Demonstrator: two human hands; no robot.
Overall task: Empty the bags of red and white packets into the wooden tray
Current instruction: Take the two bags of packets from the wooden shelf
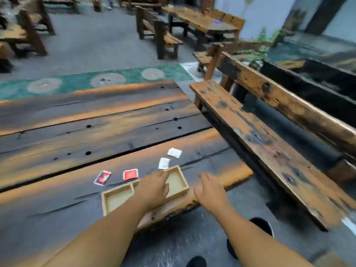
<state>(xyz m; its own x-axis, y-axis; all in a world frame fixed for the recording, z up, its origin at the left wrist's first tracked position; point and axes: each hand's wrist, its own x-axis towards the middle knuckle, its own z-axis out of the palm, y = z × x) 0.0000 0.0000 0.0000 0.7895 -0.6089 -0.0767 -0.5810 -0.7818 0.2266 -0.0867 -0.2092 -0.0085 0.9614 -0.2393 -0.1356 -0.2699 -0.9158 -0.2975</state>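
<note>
A person's left hand (154, 186) rests flat and empty on the wooden tray (117, 198) at the table (77, 132) edge, right hand (209, 191) open beside it, where a nudge could tip it, 4 packets (130, 174) lying beyond.

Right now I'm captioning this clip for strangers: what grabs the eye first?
Two bare forearms reach in from below: the left hand rests over a two-compartment wooden tray at the table's near edge, the right hand hovers beside it. Just beyond lie two red packets and two white packets on the dark plank table.
</note>
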